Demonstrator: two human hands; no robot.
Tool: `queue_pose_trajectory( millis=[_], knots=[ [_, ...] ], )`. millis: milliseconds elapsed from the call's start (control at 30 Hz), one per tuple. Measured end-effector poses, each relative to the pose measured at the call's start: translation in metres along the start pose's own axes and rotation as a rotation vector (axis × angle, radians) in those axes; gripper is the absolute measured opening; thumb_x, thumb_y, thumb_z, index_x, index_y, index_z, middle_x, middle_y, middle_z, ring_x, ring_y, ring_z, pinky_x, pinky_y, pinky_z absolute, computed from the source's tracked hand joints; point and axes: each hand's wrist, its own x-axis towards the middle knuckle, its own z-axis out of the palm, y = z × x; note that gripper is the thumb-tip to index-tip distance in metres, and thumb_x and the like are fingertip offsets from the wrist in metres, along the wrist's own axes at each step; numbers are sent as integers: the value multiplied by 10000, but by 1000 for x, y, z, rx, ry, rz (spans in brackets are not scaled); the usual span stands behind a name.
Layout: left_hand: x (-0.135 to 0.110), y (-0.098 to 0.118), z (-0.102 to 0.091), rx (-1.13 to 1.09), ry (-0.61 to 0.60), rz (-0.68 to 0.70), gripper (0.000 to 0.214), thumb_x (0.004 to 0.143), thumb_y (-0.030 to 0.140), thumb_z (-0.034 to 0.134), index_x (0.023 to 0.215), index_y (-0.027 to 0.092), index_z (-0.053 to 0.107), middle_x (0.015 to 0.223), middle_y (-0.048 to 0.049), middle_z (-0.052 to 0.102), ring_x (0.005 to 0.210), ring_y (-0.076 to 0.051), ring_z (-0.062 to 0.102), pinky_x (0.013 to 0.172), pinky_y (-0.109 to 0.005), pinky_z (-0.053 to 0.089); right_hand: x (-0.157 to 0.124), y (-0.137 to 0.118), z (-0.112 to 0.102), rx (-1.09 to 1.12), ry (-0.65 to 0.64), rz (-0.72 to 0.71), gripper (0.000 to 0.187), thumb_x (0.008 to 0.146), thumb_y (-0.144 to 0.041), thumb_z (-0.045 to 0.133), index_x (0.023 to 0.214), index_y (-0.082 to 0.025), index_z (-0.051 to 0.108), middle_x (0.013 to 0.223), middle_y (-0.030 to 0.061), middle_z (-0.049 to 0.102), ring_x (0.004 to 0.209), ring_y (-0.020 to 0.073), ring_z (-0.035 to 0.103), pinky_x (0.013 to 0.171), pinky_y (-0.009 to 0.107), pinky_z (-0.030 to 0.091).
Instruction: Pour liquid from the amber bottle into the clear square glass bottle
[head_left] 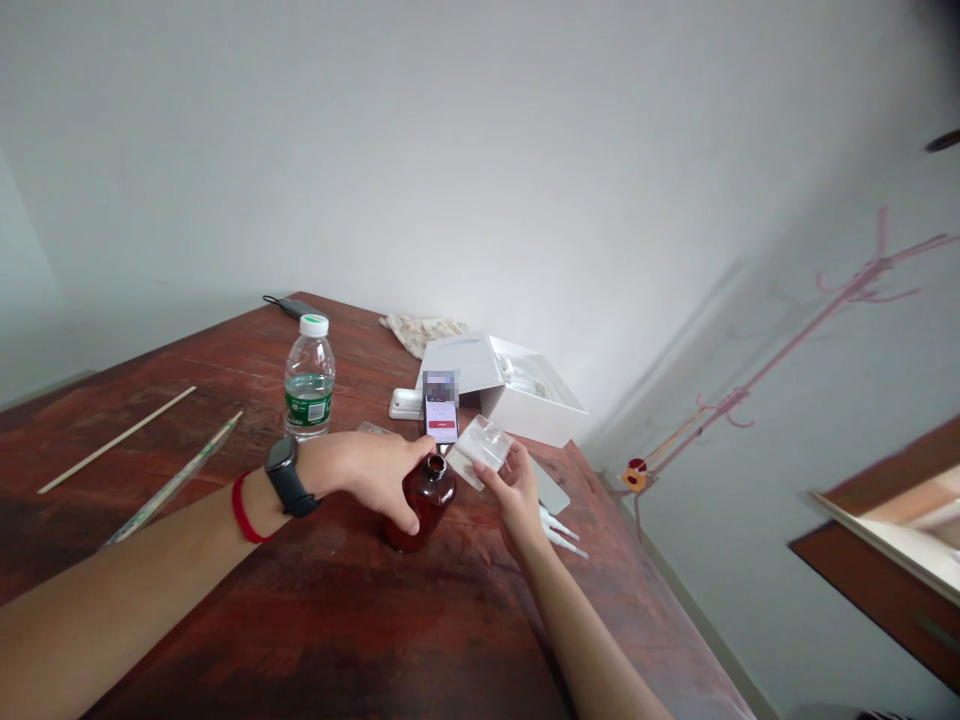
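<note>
Left hand (367,475) grasps the brown bottle (424,505), upright on the table (375,640); right hand (517,495) holds a clear cup (481,450) tilted just beside the bottle's open mouth; phone (441,408) stands close behind; risk: the narrow mouth is easily missed, so contents could spill onto table or phone

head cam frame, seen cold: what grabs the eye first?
The two hands meet mid-table: the left hand grips a brown bottle whose mouth is open, and the right hand holds a clear cup tilted just beside that mouth. Behind them a lit phone stands in front of an open white box. A water bottle stands behind the left wrist on the dark red table.
</note>
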Motion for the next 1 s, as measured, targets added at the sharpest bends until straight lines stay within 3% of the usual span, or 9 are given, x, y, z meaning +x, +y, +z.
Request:
queue_pose_trajectory(
  millis=[1000],
  knots=[
    [-2,3,0,85,29,-16,746,665,533,832,1299,216,599,968,-114,801,847,-376,756,677,-365,517,0,12,2,-13,18,16,512,743,-387,876,1164,-272,608,1084,43,777,1060,303,728,889,424,581]
  ],
)
